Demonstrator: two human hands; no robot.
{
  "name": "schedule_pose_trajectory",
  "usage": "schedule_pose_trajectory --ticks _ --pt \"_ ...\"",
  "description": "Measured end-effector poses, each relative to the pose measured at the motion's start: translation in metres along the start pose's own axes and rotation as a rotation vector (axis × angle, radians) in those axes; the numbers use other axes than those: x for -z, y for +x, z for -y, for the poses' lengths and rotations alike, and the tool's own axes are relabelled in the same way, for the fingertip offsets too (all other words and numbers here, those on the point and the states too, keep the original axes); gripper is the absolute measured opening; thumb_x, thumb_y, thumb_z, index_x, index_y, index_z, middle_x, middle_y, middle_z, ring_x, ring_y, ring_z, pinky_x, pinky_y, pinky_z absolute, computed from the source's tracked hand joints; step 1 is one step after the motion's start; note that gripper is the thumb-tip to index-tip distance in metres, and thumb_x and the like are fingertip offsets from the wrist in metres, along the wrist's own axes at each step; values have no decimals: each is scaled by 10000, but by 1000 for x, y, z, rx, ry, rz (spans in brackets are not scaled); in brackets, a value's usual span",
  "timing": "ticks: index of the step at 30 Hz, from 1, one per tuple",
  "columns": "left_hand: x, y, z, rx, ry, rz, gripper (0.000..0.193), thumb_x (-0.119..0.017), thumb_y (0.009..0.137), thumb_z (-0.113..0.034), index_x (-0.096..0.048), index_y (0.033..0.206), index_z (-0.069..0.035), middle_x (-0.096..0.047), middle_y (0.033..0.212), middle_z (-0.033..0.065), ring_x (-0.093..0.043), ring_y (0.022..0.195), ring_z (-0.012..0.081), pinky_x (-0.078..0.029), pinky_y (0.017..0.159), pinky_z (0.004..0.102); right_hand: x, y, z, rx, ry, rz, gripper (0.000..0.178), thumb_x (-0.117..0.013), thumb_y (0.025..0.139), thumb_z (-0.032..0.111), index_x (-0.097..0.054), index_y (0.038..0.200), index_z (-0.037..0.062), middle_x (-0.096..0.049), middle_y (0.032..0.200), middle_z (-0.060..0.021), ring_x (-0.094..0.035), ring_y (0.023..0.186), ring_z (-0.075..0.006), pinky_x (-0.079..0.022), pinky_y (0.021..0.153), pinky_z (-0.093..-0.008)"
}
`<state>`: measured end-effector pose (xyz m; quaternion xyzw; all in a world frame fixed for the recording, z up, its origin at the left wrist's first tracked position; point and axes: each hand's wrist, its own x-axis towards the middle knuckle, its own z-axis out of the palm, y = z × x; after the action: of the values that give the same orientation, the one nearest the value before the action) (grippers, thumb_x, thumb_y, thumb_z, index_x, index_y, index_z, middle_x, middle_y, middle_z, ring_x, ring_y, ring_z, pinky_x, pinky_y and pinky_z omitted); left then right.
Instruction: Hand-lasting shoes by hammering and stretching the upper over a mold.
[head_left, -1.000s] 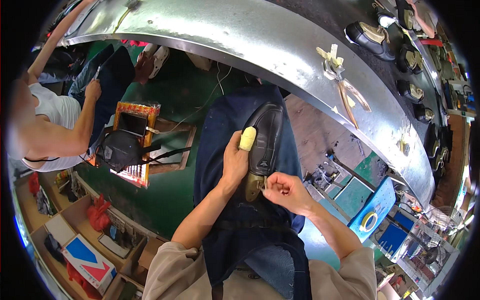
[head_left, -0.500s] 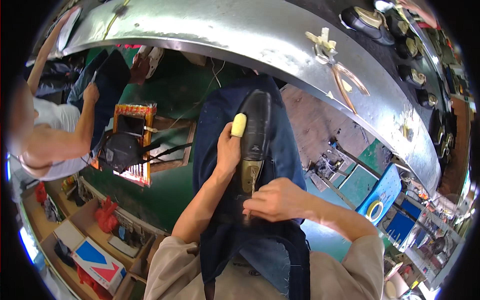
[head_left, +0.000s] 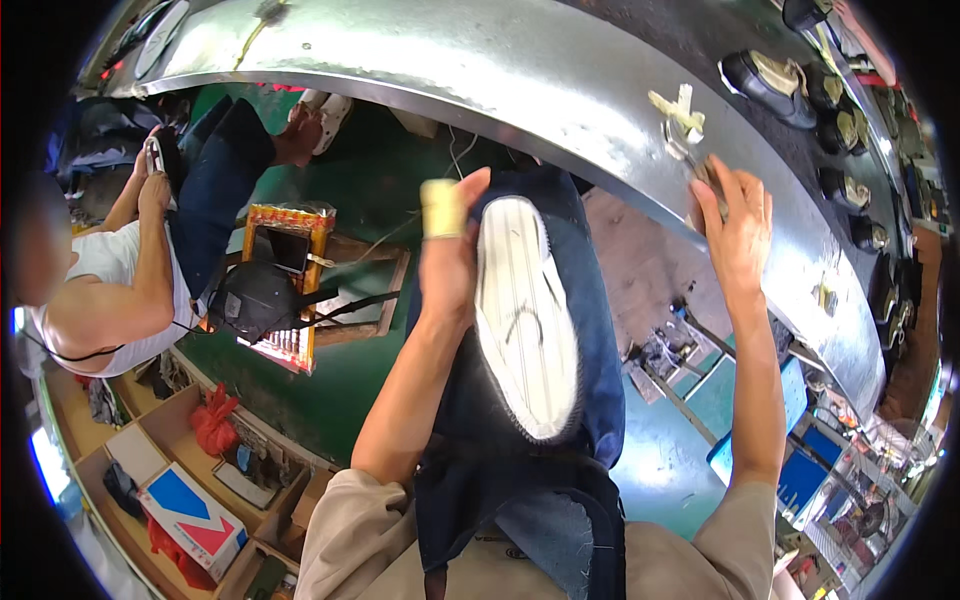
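Note:
A shoe [head_left: 522,310] rests sole up along my lap, its pale, ridged sole facing me and a dark curved mark across the middle. My left hand [head_left: 448,270] is upright against the shoe's left edge, fingers apart; a yellow cover [head_left: 441,208] wraps one fingertip and is smeared by motion. Over the metal bench edge, my right hand [head_left: 738,225] has its fingers round the handles of a pair of pliers [head_left: 678,140]. The handles are mostly hidden by the fingers. Pale wrapping [head_left: 683,108] shows at the pliers' far end.
The curved metal bench [head_left: 440,60] crosses ahead, with several dark shoes [head_left: 765,88] at right. To the left sits another person [head_left: 120,270], near a black bag [head_left: 255,300] on a wooden stool. A compartmented wooden box [head_left: 185,425] stands at lower left, a blue stool [head_left: 785,400] at right.
The shoe has turned from upper side up to sole up. My right hand has left the shoe and moved forward and right to the pliers. My left hand's fingers have lifted.

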<state>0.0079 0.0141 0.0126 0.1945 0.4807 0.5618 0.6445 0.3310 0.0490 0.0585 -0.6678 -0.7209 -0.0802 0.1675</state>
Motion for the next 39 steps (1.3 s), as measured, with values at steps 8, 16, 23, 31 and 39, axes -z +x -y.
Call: schedule_pose_trajectory --ticks 8,16,23,31,39 --pt "18 -18 14 -118 675 257 575 -579 991 -85 -413 1541 -87 -494 1482 196 -511 1365 303 -408 1129 367 36 -27 73 -556 930 418 350 -751 950 333 -666 1120 39 -664 929 -73 -618 812 -159 -508 763 -332" --pt "22 -13 -11 -285 850 499 502 -514 1040 -116 -446 1532 -44 -552 1499 206 -537 1390 351 -399 1152 382 -6 -85 141 -490 965 484 251 -773 898 140 -585 1034 43 -649 830 -14 -574 703 -68 -476 638 -260" --pt "13 -20 -18 -395 830 492 412 -556 1042 -182 -557 1422 -24 -568 1488 182 -557 1375 327 -413 1145 374 -15 -73 138 -202 760 91 244 -739 879 113 -601 1076 71 -719 848 -114 -721 715 -293 -555 692 -422" --pt "18 -26 -21 -295 770 398 510 -754 943 -174 -558 1398 -52 -569 1480 120 -594 1307 241 -578 879 341 -2 -63 144 -561 1266 316 271 -704 978 161 -570 1179 37 -744 977 -58 -644 780 -81 -502 685 -245" --pt "18 -34 -22 -388 731 404 435 -699 965 -146 -573 1370 -54 -571 1478 126 -590 1309 246 -570 878 330 49 -77 136 -615 1548 1072 380 -486 1107 276 -544 1371 8 -720 1184 -121 -703 886 -138 -571 731 -271"
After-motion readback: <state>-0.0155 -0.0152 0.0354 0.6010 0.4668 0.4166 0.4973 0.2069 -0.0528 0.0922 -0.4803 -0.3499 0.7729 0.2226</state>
